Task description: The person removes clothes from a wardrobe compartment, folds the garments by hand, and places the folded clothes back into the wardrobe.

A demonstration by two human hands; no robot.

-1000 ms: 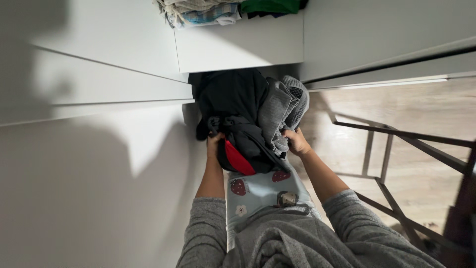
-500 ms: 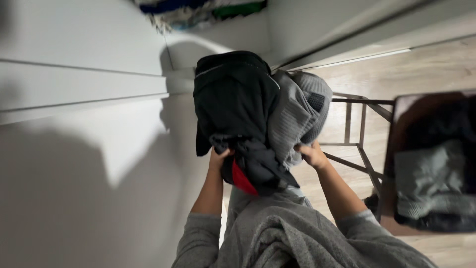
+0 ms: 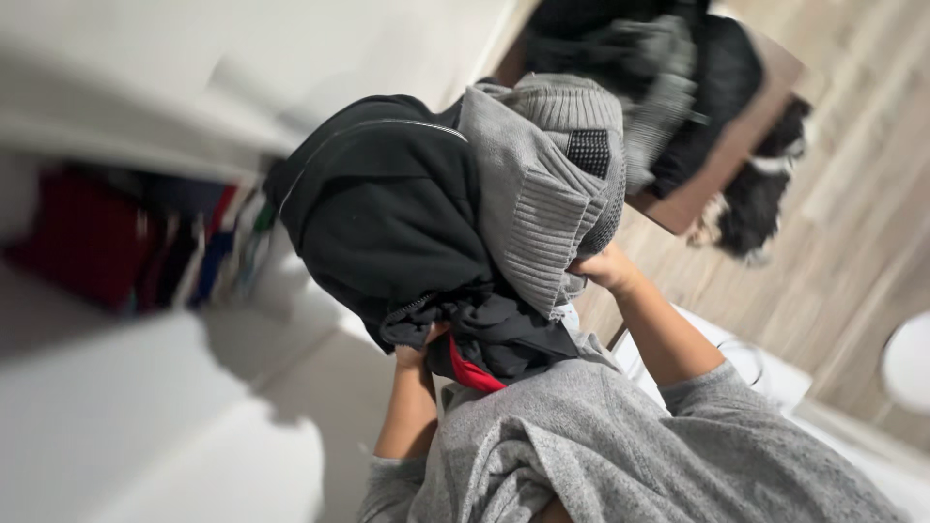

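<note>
Two hands carried a bundle of folded clothes chest-high, above a wood floor (image 3: 852,184). The left hand (image 3: 415,351) gripped the black garment (image 3: 387,208) from below, its fingers mostly hidden under the cloth. The right hand (image 3: 603,265) clutched the grey knit sweater (image 3: 542,184) pressed against it. Farther right, more dark clothes (image 3: 668,87) lay on a brown tabletop (image 3: 722,165).

White cabinet fronts (image 3: 145,426) fill the left side of the frame, blurred and partly in shadow. In an opening at middle left, red and dark clothes (image 3: 107,242) hang or stand packed together. Pale wood-plank floor (image 3: 852,165) runs across the upper right. At top centre, a brown table (image 3: 722,160) holds dark and grey garments (image 3: 659,77). A round white object (image 3: 909,360) sits at the right edge.
</note>
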